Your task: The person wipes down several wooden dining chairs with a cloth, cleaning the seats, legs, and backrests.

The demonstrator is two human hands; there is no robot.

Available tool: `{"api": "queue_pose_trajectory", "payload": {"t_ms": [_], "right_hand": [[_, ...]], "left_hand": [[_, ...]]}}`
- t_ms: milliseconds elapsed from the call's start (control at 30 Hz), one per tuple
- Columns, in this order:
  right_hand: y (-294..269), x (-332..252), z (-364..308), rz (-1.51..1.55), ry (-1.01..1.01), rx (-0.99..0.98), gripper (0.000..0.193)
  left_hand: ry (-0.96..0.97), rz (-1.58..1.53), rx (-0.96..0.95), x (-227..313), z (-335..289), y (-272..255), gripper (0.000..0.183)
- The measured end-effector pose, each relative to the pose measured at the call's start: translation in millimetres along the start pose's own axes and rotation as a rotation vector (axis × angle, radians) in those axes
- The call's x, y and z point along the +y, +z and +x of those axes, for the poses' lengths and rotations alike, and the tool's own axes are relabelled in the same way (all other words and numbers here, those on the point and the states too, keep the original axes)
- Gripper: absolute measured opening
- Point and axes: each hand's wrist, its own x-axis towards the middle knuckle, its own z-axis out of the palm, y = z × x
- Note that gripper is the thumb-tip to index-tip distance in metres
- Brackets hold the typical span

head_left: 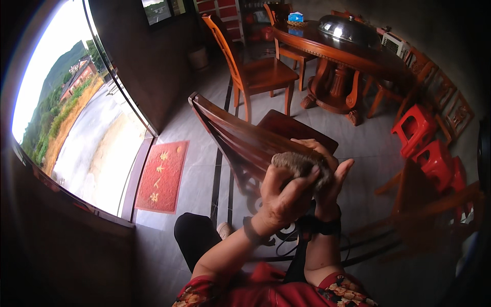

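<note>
A bunched grey-brown cloth (291, 162) sits between my two hands, in front of a dark wooden chair (240, 130). My left hand (282, 198) grips its near side, fingers bent over the bundle. From behind and to the right, my right hand (332, 176) cups the cloth, with its thumb sticking out and its fingers reaching along the far side. The chair's slatted back slants beneath and beyond my hands, and its seat (296, 128) shows behind. Whether the cloth touches the chair back cannot be made out. Dark bands circle both wrists.
Beyond stand another wooden chair (266, 77) and a round carved table (307, 43) bearing a metal dome cover (348, 28) and a blue tissue pack (295, 18). Red plastic stools (415, 130) are at right, near a blurred wooden chair (424, 204). A red doormat (162, 176) lies by the open doorway.
</note>
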Motion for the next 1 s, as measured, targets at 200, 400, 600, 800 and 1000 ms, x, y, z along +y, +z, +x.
{"api": "queue_pose_trajectory", "payload": {"t_ms": [200,400,600,800,1000], "right_hand": [[5.0,-1.3,2.4,0.019,-0.043,-0.040,0.118],[9.4,2.8,-2.2,0.012,0.038,0.044,0.108],[-4.4,27.8,-12.4,-0.065,0.020,0.351,0.067],[4.4,11.3,-3.1,-0.342,-0.093,0.269,0.061],[22.7,-2.1,-1.6,-0.286,-0.059,0.265,0.062]], "left_hand": [[-0.184,-0.073,-0.083,-35.3,-108.1,9.3,0.038],[-0.159,-0.191,0.207,-5.9,-32.8,-20.3,0.039],[0.059,0.217,-0.137,4.3,49.6,-18.3,0.034],[-0.008,0.307,0.027,-68.2,53.7,-41.5,0.012],[-0.263,0.505,0.040,-154.3,95.2,-98.7,0.011]]}}
